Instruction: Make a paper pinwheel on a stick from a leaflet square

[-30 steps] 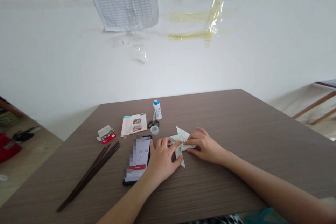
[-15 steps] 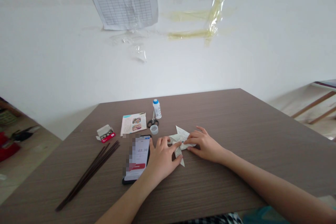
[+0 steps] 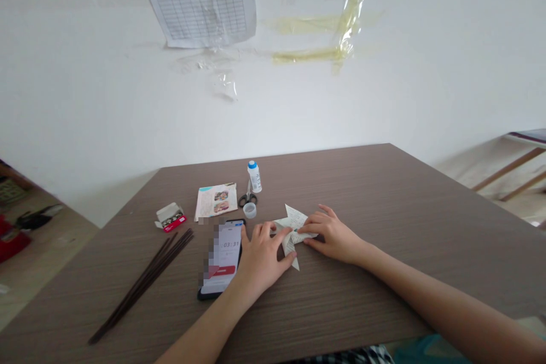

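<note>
A folded paper pinwheel point(image 3: 293, 215) with printed text and pointed blades lies flat on the table, partly covered by my fingers. From its left side, my left hand point(image 3: 262, 255) holds it down, with the index fingertip near the centre and the thumb on the lower blade. My right hand point(image 3: 333, 237) grips the right side, its fingers and thumb bunched together on the paper near the middle. A small dark spot shows at the pinwheel's centre, too small to make out.
Left of my left hand lies a phone point(image 3: 224, 261) with a running timer. Beyond it are thin dark sticks point(image 3: 143, 284), a small open red-and-white box point(image 3: 171, 218), a printed booklet point(image 3: 216, 201), black-handled scissors point(image 3: 247, 199), a clear cup point(image 3: 249, 210) and a blue-capped bottle point(image 3: 255, 177).
The phone's timer has gone from 03:30 to 03:31. Both hands stay on the pinwheel, with only a very slight shift of the left index finger at its centre.
</note>
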Available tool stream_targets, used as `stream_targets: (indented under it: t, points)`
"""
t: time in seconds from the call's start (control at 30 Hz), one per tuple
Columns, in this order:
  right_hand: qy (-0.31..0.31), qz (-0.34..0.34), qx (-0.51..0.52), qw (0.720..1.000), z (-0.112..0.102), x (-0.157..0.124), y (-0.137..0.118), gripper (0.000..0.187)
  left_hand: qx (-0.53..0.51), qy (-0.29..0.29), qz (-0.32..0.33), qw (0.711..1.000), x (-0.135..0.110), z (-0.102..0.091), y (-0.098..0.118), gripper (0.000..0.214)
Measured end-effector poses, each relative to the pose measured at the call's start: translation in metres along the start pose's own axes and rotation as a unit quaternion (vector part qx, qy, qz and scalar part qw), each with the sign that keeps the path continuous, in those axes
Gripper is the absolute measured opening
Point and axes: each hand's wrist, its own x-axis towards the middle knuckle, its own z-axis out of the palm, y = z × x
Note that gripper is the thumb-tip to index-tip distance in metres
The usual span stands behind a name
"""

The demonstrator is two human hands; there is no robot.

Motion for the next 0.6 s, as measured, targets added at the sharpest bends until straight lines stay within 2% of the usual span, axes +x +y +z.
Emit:
stream_targets:
  t: [0.17, 0.6]
  points:
    - [-0.016, 0.01, -0.003, 1.0, -0.0025, 0.0016, -0.0032, 0.03, -0.002, 0.001, 0.007, 1.0, -0.0005, -0.001, 0.0004, 0.045]
    - [-0.007, -0.001, 0.002, 1.0, -0.0015, 0.0006, -0.0007, 0.03, 0.006, -0.006, 0.005, 1.0, -0.0003, -0.0054, 0.0029, 0.048]
